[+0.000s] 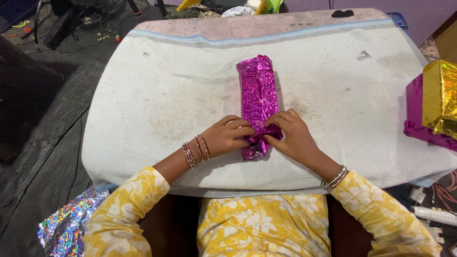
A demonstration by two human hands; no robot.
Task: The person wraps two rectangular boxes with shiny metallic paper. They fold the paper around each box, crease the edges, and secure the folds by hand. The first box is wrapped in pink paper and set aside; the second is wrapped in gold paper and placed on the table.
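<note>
On the white cloth-covered table, near the middle, I see a long parcel wrapped in crinkled magenta foil, lying lengthwise from far to near. My left hand and right hand meet at its near end — the fingers of both are pinched together on the loose foil there, pressing the fold against the parcel from the left and from the right. Bangles sit on both wrists, and yellow floral sleeves run back toward me. At the right edge of the table rests a gold foil box on top of a magenta foil sheet, well apart from the hands. Near left, off the table, lies holographic silver foil.
</note>
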